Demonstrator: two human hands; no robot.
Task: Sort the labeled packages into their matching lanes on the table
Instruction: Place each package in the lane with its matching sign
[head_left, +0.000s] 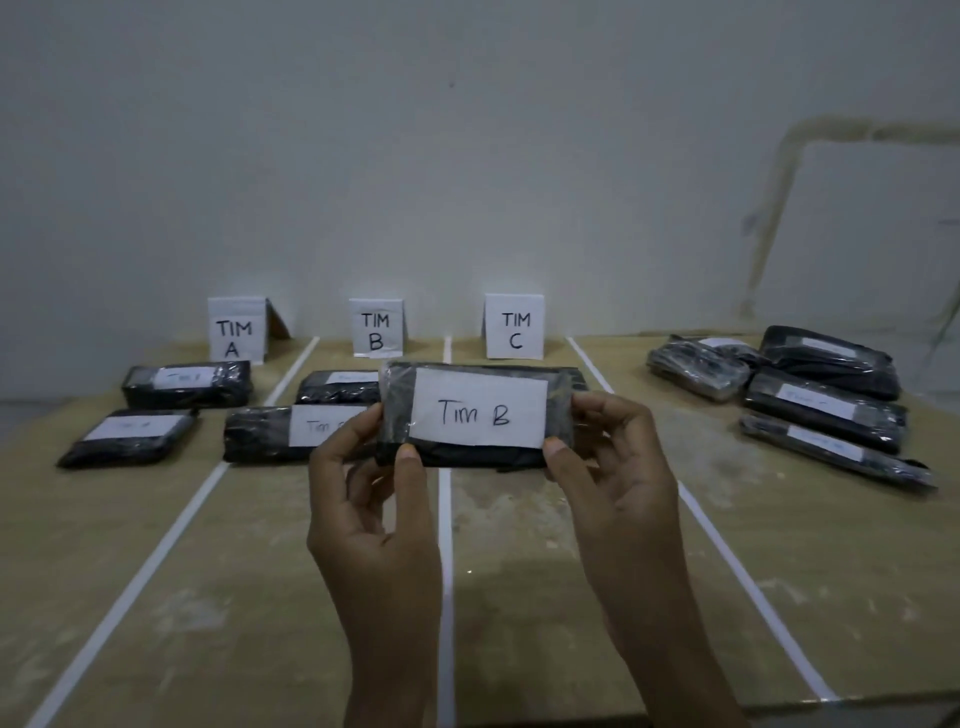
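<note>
Two pinch grips on the Tim B package (480, 413): left hand (374, 519), right hand (618, 493), opposite ends.

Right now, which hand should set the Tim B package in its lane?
Probably left: left hand is over the TIM B lane; right hand is across the white line, over lane C.

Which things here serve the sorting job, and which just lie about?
Job: Tim B package, held by left hand and right hand; lane signs; white lane lines; sorted packages; unsorted pile.
Lying about: only the stained wall.
</note>
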